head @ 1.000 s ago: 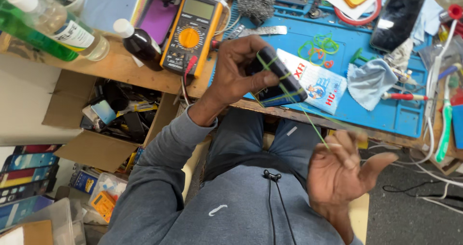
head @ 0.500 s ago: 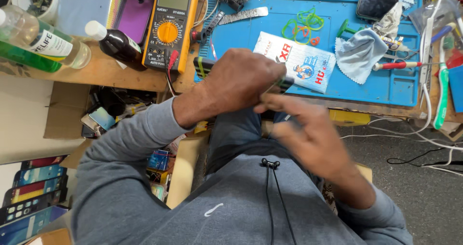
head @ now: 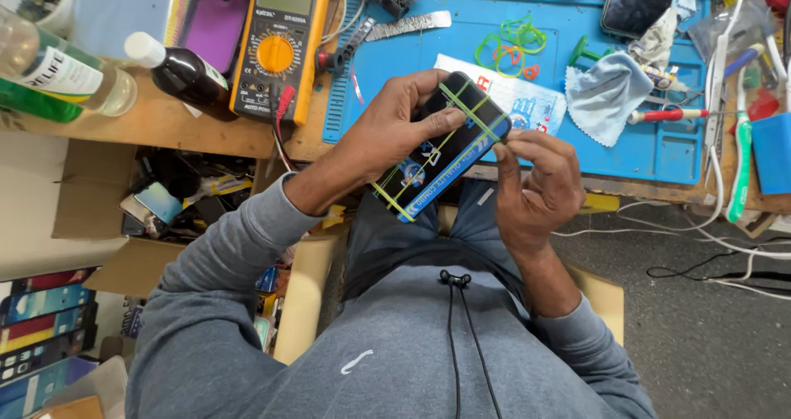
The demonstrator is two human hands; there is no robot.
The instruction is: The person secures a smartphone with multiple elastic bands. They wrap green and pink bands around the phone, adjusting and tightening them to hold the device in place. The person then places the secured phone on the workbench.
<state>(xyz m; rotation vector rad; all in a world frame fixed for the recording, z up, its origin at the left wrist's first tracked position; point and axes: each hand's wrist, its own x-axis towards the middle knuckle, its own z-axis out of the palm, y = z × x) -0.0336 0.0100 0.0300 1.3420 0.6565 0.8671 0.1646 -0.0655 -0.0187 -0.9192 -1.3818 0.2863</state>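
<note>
Center frame: left hand [head: 395, 135] clamps a slim dark box [head: 441, 151] w/ yellow-green rubber bands [head: 474, 114], steadying it while right hand [head: 535, 180] pinches a band, fingers closed.

Grey long-sleeved hoodie [head: 395, 353] with black drawstrings [head: 455, 280], a small white mark, dark trousers.
</note>
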